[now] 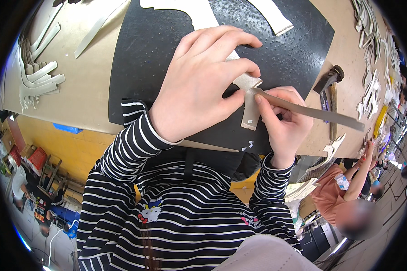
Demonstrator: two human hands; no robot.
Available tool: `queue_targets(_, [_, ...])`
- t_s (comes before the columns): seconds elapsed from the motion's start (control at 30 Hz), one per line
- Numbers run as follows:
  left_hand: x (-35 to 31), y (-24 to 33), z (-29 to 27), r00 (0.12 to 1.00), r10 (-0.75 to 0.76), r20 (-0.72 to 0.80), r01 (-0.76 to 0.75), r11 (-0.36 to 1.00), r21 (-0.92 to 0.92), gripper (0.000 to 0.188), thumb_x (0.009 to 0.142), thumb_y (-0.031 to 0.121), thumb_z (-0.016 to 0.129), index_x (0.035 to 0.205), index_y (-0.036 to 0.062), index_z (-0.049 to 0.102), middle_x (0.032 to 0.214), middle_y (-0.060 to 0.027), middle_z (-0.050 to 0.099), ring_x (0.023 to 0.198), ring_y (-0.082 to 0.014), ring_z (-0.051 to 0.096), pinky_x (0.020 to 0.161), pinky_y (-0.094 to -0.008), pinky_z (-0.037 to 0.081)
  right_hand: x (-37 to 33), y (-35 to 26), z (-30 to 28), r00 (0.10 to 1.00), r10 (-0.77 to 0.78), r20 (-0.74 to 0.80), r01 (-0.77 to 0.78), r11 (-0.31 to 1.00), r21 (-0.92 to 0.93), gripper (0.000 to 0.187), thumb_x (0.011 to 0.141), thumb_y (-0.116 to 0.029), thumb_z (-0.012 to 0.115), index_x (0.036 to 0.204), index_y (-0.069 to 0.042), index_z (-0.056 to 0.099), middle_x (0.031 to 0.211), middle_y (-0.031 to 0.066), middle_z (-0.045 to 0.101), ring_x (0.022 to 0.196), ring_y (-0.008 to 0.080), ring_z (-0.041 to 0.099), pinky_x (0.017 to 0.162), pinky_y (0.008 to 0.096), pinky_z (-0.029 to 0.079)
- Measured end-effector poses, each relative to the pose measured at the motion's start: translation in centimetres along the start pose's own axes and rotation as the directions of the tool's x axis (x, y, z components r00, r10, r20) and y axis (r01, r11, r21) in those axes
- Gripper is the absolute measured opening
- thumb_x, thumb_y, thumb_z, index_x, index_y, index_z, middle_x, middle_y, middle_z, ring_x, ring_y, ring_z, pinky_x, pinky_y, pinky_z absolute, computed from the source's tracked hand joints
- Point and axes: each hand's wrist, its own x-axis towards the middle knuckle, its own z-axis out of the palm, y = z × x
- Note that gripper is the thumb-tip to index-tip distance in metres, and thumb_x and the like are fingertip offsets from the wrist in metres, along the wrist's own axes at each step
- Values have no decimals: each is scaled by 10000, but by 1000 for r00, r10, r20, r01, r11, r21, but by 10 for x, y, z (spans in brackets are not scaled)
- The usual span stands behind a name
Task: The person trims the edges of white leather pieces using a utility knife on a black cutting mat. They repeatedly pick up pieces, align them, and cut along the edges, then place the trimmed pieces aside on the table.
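My left hand (208, 74) reaches over a black mat (138, 58), its thumb and index finger pressing the end of a pale leather-like piece (247, 81). A short taupe flap (251, 110) extends below that end, toward me. My right hand (285, 115) is closed, pinching a long narrow taupe strip (321, 113) between thumb and fingers. One end of the strip meets the pale piece by my left thumb; the other sticks out to the right. Part of the pale piece is hidden under my left hand.
Another pale cut piece (271, 16) lies on the mat's far side. To the right rests a hammer (328, 79) beside other tools. Stacked pale pieces (36, 83) lie at left, with more cut strips (369, 27) at far right. A person (336, 192) is at lower right.
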Motion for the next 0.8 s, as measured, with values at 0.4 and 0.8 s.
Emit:
queue_targets(0.4, [0,1,-1,1000,-3,12,3,1000,22,273,694,137,734,964,176,712,1324,18,589,1298,-245,476,1068,-428,305,-2,5,4,994,-67,-84,66,998,-19,165,778,56,770,926,10,715,988,64,590,699,52,603,541,175,488])
queue_targets(0.8, [0,0,-1,1000,7,13,-8,1000,23,263,707,136,730,966,173,709,1324,19,586,1300,-243,473,1062,-430,305,-1,5,5,994,-66,-90,64,998,-17,161,782,60,766,926,12,714,988,64,593,698,49,593,544,174,484])
